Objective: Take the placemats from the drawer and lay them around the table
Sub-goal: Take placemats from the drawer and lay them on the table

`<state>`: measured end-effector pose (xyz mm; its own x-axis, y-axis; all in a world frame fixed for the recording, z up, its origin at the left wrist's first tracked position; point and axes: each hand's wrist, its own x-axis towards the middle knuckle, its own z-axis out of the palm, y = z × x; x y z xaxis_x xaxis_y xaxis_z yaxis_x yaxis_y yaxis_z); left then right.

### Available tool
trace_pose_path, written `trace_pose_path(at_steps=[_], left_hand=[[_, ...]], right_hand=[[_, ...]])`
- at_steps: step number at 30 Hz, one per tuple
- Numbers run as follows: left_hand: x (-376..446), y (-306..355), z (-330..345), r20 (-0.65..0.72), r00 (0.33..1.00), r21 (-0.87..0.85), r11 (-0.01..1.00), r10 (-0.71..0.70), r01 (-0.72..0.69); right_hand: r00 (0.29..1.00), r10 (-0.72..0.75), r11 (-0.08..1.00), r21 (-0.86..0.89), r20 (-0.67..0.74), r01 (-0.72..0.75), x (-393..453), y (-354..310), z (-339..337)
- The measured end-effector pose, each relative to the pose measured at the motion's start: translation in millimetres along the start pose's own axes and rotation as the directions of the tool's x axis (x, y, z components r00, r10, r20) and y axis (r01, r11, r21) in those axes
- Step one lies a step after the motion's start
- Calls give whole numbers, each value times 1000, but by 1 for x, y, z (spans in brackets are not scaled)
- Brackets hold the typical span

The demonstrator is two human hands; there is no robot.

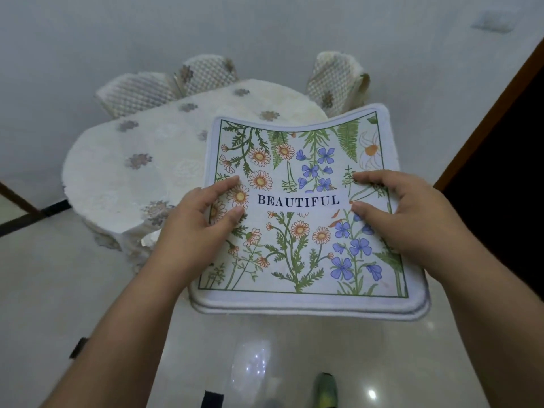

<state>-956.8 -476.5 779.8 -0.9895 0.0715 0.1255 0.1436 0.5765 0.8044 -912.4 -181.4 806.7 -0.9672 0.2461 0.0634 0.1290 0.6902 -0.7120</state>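
I hold a stack of floral placemats (303,245) in front of me; the top one shows daisies, blue flowers and the word BEAUTIFUL. The near edge shows about three layers. My left hand (200,222) grips the stack's left edge, thumb on top. My right hand (412,219) grips the right edge the same way. The stack sags a little in the middle and its far edge hangs over the near right part of a round table (123,169) covered in white fluffy cloth with small grey flowers.
Three chairs with white quilted covers (138,92) (206,72) (335,81) stand at the table's far side. A dark doorway with a brown frame (494,136) is at the right. The floor is glossy white tile (73,290); my foot (325,388) shows below.
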Motion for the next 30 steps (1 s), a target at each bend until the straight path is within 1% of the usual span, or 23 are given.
trace_pose_path(at_steps=[7,11,16,22,25,30], left_hand=[[30,13,26,-128,987,-33,995,-102,99],[40,13,33,-175,970,-52,986,-167,160],[62,5,34,-229,950,-57,977,-214,207],[107,-19,31,-239,940,-48,970,-243,238],[140,-35,28,-236,942,-33,971,-238,237],[209,-67,15,-199,952,-63,973,-231,222]], right_hand=[[987,-126,992,-8,99,128,81,14,-8],[972,-157,987,14,173,157,117,16,-1],[952,-189,982,33,243,186,156,11,14],[937,-197,980,19,290,200,207,-3,43],[941,-183,981,-3,286,192,236,-10,59],[949,-168,983,-25,268,181,293,-33,91]])
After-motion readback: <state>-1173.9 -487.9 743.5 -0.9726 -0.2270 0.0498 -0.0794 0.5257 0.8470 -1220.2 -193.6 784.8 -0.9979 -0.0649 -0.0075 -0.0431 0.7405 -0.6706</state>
